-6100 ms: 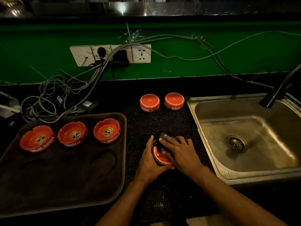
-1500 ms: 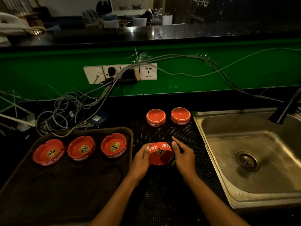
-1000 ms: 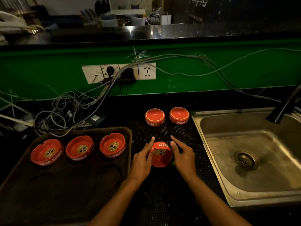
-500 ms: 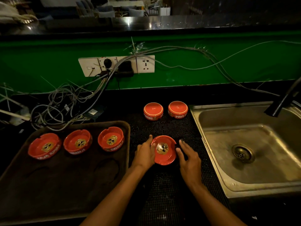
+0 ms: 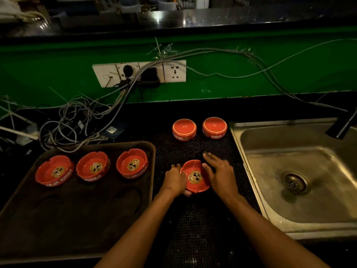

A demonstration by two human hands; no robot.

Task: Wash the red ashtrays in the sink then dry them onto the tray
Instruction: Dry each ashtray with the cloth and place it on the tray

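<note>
Left hand (image 5: 174,181): grip clamped on the left rim of the held ashtray (image 5: 195,176), fingers curled under and around it.
Right hand (image 5: 220,174): grip apart, fingers straight, resting just beside the held ashtray's right rim; whether they touch it I cannot tell. A small dark object (image 5: 205,153) sits at the fingertips.
Held ashtray: upright, emblem facing up, between the two hands over the black mat (image 5: 193,229) on the counter.
Left of the grip: brown tray (image 5: 67,219) carrying three upright ashtrays (image 5: 92,167) in a row.
Beyond the grip: two upturned ashtrays (image 5: 184,129) side by side on the mat.
Right of the grip: steel sink (image 5: 289,190), drain visible.
</note>
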